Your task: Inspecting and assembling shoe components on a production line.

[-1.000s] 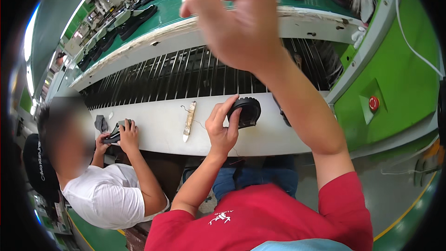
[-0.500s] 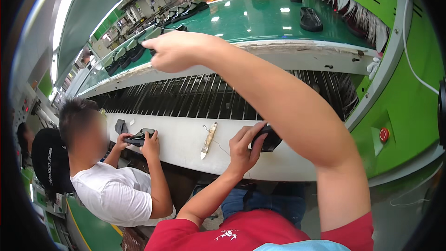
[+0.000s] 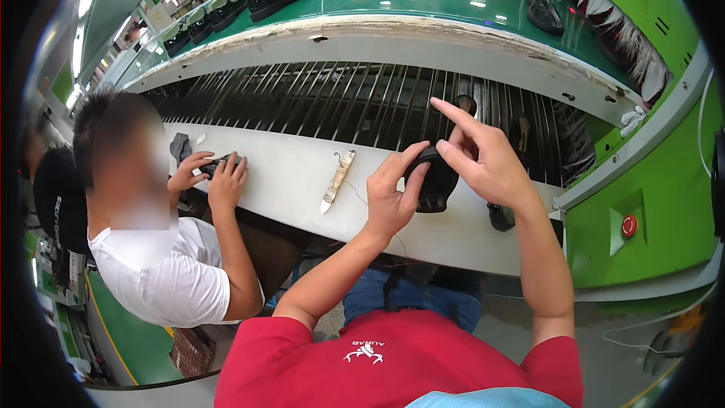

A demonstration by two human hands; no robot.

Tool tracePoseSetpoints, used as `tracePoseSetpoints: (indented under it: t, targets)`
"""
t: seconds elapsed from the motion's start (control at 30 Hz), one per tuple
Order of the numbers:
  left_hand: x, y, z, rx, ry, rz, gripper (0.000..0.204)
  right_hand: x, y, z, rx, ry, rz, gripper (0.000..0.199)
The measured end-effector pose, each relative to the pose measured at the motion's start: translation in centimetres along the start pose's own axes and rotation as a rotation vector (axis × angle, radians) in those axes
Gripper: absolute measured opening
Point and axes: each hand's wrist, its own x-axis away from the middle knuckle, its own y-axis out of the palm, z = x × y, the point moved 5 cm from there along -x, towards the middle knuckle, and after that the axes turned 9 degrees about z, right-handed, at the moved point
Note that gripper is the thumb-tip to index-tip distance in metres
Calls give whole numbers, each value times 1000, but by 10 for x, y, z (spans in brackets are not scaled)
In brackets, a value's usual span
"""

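The left hand [image 3: 391, 200] pinches a black shoe part [image 3: 436, 181] between thumb and fingers, holding it just above the white work ledge [image 3: 287, 181], near the ledge's right end. The right hand [image 3: 483, 162] rests against the part's far side with its forefinger stretched out and the other fingers loosely curled, gripping nothing firmly as far as I can tell. To do this step well, the left hand should keep the part steady and low over the ledge while the right hand works along its edge. A pale-handled knife [image 3: 337, 180] lies mid-ledge, near the left hand. On the green panel [image 3: 664, 204] at the right sits 1 round red button [image 3: 629, 225]. No packages or labels show clearly.
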Motion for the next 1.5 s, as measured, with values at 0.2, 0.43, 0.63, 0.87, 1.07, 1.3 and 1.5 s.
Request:
tracePoseSetpoints:
  t: [0.2, 0.43, 0.63, 0.87, 1.07, 1.3, 1.5]
  targets:
    - [2, 20, 7, 12, 90, -78, 34, -102, 21, -125, -39, -394, -20, 64]
    - [0, 5, 2, -46, 51, -21, 29, -86, 25, -104, -104, -356, -73, 57]
    - [2, -6, -10, -3, -117, -35, 30, 19, 25, 21, 88, -56, 169, 65]
    - [42, -21, 22, -13, -88, -110, 35, 113, 43, 42, -48, -28, 469, 40]
    - [115, -30, 26, -27, -242, -204, 38, 189, 64, 60, -100, 161, 398, 32]
    - [62, -12, 41, 84, -91, -166, 40, 154, 36, 29, -57, 40, 538, 29]
    - [12, 2, 71, 112, 85, -135, 41, 135, 6, 1, -130, -51, 754, 28]
